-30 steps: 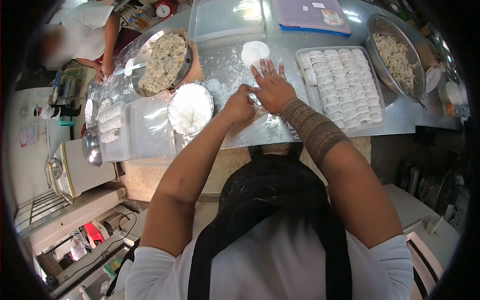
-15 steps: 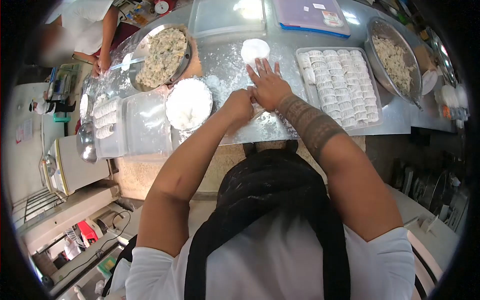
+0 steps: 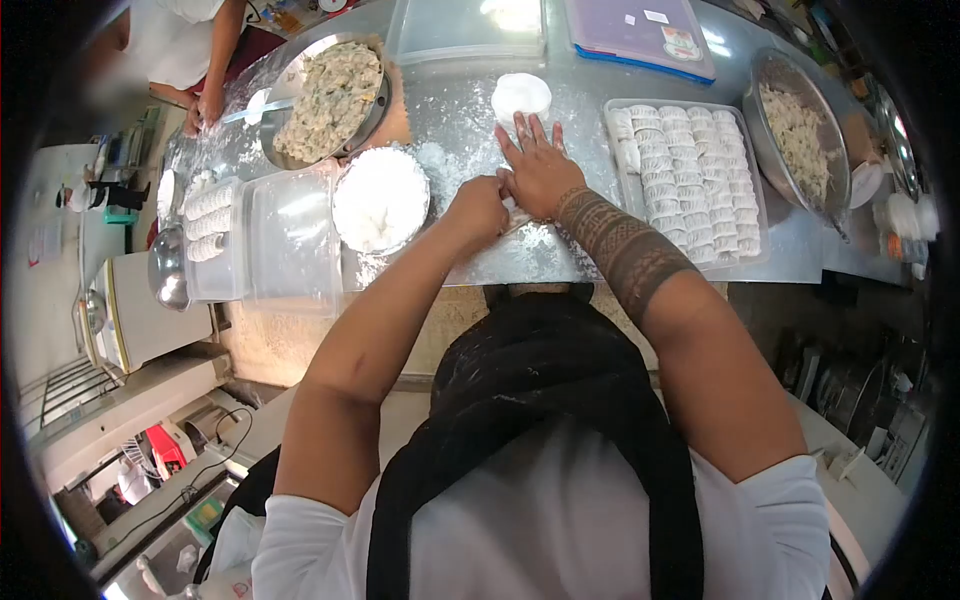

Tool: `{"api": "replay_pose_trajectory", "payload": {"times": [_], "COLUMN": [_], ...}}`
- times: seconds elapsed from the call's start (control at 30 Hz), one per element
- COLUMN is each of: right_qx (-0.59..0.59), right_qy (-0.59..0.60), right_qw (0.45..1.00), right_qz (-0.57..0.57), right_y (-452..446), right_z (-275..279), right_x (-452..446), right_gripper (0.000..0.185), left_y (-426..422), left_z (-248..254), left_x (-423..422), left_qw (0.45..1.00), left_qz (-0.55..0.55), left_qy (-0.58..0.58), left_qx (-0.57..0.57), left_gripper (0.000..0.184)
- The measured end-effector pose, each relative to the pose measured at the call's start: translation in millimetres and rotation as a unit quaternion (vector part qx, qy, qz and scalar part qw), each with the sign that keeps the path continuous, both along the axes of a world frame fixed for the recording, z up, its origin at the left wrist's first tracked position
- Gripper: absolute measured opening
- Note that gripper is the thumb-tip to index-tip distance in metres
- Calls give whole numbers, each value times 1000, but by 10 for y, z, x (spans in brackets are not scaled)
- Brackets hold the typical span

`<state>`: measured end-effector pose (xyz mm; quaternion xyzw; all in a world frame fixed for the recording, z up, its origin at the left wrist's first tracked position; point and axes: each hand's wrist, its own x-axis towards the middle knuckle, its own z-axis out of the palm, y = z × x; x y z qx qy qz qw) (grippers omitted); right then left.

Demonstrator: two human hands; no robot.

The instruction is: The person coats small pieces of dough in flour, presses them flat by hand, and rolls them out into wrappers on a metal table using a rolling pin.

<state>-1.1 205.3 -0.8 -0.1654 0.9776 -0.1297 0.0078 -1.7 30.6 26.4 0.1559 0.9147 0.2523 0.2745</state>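
Note:
My right hand [image 3: 541,178], on the patterned forearm, lies palm down on the floury metal table with fingers spread. Its fingertips reach just short of a stack of round white dough wrappers [image 3: 521,95]. My left hand [image 3: 478,208] is closed beside its thumb; what the fingers pinch is hidden. A small pale edge shows below my hands, too covered to name. Left of them stands a bowl of white flour [image 3: 381,202]. On the right, a clear tray [image 3: 690,265] holds rows of pleated dumplings [image 3: 684,180].
A metal pan of filling [image 3: 330,103] sits back left, near a co-worker's hands [image 3: 205,110]. At the right stands a steel bowl of filling [image 3: 797,135]. Plastic containers [image 3: 465,30], a purple-lidded box [image 3: 640,35] and a smaller dumpling box [image 3: 215,225] line the table.
The view has shifted slightly, so the table items sit a little further right. Both hands stay together in nearly the same pose, the left one having moved slightly.

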Motion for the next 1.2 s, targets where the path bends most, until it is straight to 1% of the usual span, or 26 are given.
{"api": "replay_pose_trajectory", "payload": {"times": [0.07,0.1,0.13,0.17,0.2,0.27,0.33,0.37,0.47,0.53,0.57,0.6,0.63,0.67,0.77,0.8,0.83,0.87,0.9,0.97,1.0,1.03,1.1,1.13,1.17,1.2], "right_qx": [-26,-37,-40,-22,-4,16,20,16,-11,-42,-41,-40,-40,-61,8,14,18,23,29,3,8,14,-21,-37,-13,10], "right_qy": [32,50,10,-19,-47,-79,-93,-70,-14,22,20,19,15,-11,-95,-89,-85,-79,-46,10,20,30,34,38,3,-31], "right_qw": [999,998,999,999,999,996,995,997,1000,999,999,999,999,998,994,995,995,995,998,1000,999,999,999,998,999,999], "right_qz": [12,19,5,14,24,34,32,26,17,27,23,20,17,11,46,48,48,48,42,29,32,35,33,32,35,38], "right_y": [60,112,187,302,433,482,423,339,75,8,37,109,194,318,591,560,482,392,281,59,14,-14,60,142,254,391], "right_z": [-24,11,97,136,175,246,321,267,-19,-27,-32,22,80,118,228,260,278,273,106,-30,-20,-3,29,58,116,195], "right_x": [89,162,367,654,930,996,901,723,116,-93,-44,108,311,570,1060,995,863,682,430,-1,-106,-157,17,144,395,711], "right_gripper": [72,73,73,73,73,73,72,73,74,74,74,74,74,72,70,70,69,69,69,70,71,72,73,73,73,73], "left_y": [-12,-8,-25,-51,-89,-149,-139,-122,-47,-55,-62,-64,-74,-88,-124,-114,-105,-88,-67,-40,-35,-37,-48,-51,-65,-82], "left_z": [-75,-81,-109,-144,-213,-358,-223,-136,-82,-77,-75,-149,-280,-364,-369,-115,-61,-11,0,-61,-84,-100,-135,-139,-145,-153], "left_x": [-29,-67,-91,-98,-85,-38,-61,-81,-131,-89,-83,-106,-117,-110,34,46,31,-3,-15,12,5,-29,-85,-106,-98,-85], "left_qw": [999,996,987,969,971,974,987,990,998,1000,998,992,975,945,918,956,979,992,995,999,997,997,998,995,976,942], "left_qz": [5,53,101,148,143,134,74,44,-31,-6,6,75,143,208,256,178,108,37,-34,-8,7,11,20,88,154,218], "left_qy": [37,-25,-89,-154,-154,-153,-141,-134,1,25,37,-34,-108,-182,-249,-219,-172,-122,-71,21,69,67,61,-24,-112,-199], "left_qx": [28,61,92,122,114,99,29,-6,-56,12,47,91,134,173,175,80,32,-17,-64,-37,-22,-21,-16,44,102,159], "left_gripper": [35,34,33,33,33,33,33,33,35,33,33,32,32,31,29,30,31,32,33,36,38,37,36,35,33,32]}}
